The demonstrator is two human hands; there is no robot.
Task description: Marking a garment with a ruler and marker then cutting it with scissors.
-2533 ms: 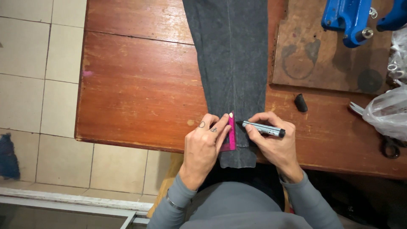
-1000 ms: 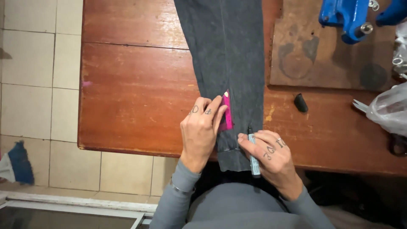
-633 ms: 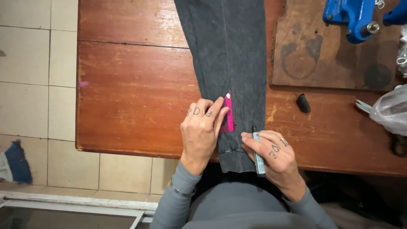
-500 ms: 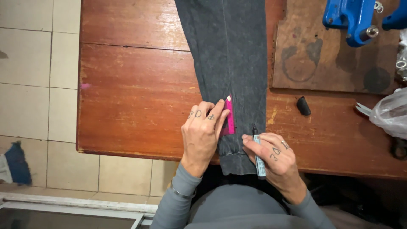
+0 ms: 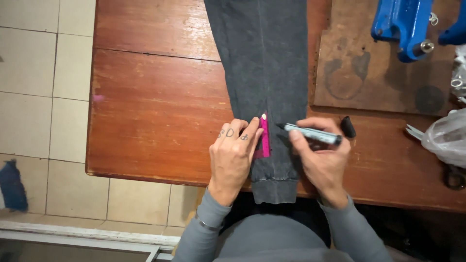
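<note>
1. The right hand [image 5: 321,160] has come up from the near edge of the table [image 5: 155,111]; a second ago it lay low beside the garment's cuff.
2. The marker [image 5: 311,134] has swung from pointing down the cuff to lying crosswise, tip toward the pink strip [image 5: 263,137].
3. The marker's tip now sits on the grey garment [image 5: 267,73], just beside the strip.

Grey long sleeves with ribbed cuffs cover both arms, matching the grey top below. The left hand [image 5: 235,153] has small dark inked marks on its knuckles; the right hand [image 5: 323,157] is bare, no rings.
</note>
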